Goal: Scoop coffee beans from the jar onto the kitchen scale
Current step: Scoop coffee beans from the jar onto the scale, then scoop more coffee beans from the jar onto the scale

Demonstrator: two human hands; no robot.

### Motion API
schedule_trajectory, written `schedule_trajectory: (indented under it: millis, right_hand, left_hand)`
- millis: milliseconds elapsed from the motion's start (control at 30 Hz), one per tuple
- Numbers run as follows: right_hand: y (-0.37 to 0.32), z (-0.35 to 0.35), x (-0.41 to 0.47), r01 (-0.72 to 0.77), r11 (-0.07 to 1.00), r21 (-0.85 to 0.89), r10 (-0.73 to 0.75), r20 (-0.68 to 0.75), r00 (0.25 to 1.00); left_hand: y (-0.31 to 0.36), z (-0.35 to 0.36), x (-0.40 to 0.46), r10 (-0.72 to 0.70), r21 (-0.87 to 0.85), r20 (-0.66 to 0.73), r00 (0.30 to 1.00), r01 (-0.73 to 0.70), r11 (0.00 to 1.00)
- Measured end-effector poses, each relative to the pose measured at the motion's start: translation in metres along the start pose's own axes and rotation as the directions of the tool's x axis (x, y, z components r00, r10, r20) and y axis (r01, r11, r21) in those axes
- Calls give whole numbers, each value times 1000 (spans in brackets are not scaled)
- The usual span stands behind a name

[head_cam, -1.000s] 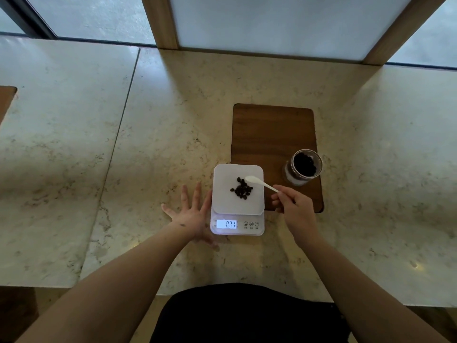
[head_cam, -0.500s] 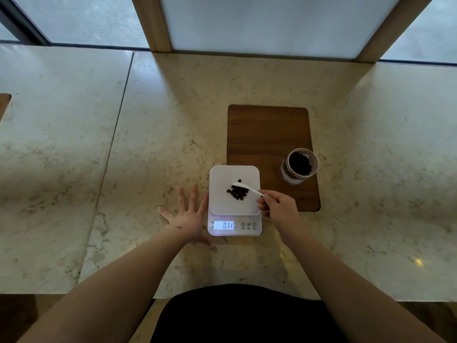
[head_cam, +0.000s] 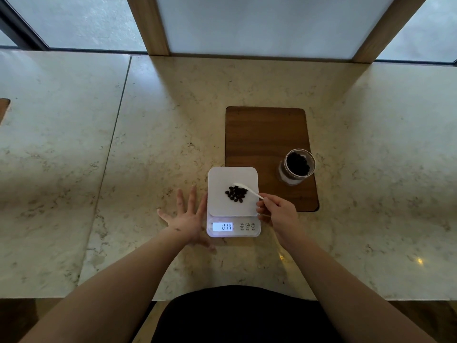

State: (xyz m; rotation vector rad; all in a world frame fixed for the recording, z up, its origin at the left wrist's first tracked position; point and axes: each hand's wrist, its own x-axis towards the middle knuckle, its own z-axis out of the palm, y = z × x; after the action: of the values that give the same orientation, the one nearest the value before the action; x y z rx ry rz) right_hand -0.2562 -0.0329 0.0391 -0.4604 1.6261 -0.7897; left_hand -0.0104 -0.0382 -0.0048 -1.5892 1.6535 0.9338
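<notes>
While right hand (head_cam: 277, 214) fingers pinch spoon (head_cam: 247, 189) over beans (head_cam: 236, 193), left hand (head_cam: 189, 219) flat, empty; tilt risks beans rolling off scale (head_cam: 232, 174) toward three o'clock.

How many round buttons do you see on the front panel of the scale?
3. They sit in a row right of the lit display on the scale: left button, middle button, right button. None looks hidden.
</notes>
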Motion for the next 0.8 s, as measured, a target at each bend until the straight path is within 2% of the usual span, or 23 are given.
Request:
schedule_trajectory:
  millis: [233,367,567,633,700,800]
  right_hand:
    - [-11,-6,2,39,997,69,-38,-17,999]
    - [-12,-8,-8,-138,939,316,107,113,988]
    - [-5,-13,-25,-263,870,417,165,257,952]
    - [-3,-17,-29,-254,877,407,151,268,951]
    - [-3,-22,-32,-194,920,342,124,215,969]
    - [-9,-32,-36,-8,998,66,5,52,999]
  left_hand:
    - [1,-1,-2,7,5,-10,1000,-7,1000]
    - [1,-1,-3,5,5,-12,1000,-5,1000]
    - [-1,0,0,3,4,-24,1000,-3,1000]
    - [-2,1,0,7,2,-34,999,-7,1000]
    - [-2,1,-1,6,5,-38,999,-6,1000]
    - [-2,1,-1,8,9,-40,999,-7,1000]
